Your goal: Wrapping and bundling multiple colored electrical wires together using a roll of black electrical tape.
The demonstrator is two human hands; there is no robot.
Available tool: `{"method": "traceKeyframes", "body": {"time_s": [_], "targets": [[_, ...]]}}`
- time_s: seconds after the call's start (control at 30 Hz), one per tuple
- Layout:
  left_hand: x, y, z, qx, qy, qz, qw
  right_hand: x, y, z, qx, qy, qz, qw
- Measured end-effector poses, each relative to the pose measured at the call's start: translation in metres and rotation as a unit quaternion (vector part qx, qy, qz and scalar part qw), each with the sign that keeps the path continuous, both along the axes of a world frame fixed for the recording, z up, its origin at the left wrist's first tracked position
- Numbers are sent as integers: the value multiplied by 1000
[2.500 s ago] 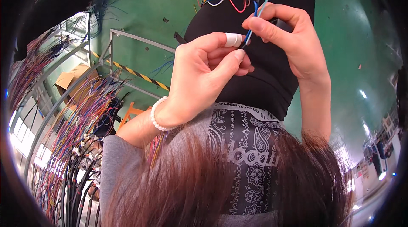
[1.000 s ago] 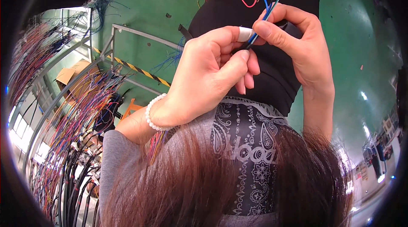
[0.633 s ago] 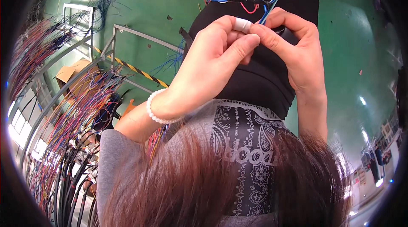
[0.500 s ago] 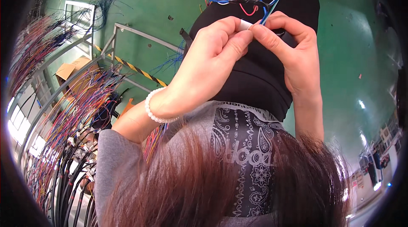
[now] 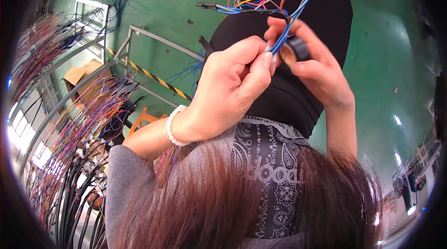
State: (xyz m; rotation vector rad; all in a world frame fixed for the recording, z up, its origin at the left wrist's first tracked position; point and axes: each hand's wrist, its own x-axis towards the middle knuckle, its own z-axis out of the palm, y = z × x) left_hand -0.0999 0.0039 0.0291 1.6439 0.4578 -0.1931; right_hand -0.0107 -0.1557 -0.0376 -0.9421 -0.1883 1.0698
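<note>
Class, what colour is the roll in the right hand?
The roll looks black outside; head view.

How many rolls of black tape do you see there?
1: the black tape roll, in the right hand, beside the wires that the left hand pinches. Others could be hidden among the wire bundles at left.

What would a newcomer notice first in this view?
Probably the wire bundle pinched in the left hand, upper centre, with a black roll in the right hand just beside it. Then the white bracelet, left of centre, and the mass of colourful wires down the left side.
</note>
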Motion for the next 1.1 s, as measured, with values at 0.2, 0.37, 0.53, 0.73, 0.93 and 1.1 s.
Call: {"method": "traceKeyframes", "body": {"time_s": [0.2,0.37,0.53,0.73,0.93,1.1], "targets": [[5,10,7,-83,75,-20,994,29,9,1,-7,62,128,990],[8,13,9,-162,86,2,983,46,19,9,0,-11,156,988],[7,15,6,-159,89,-20,983,52,14,2,11,-25,180,983],[3,18,-2,-100,47,-23,994,44,10,11,67,9,170,983],[1,9,-8,67,-44,-14,997,18,5,49,-87,6,73,993],[-4,6,-20,205,-187,-37,960,20,-2,76,-56,121,71,989]]}}
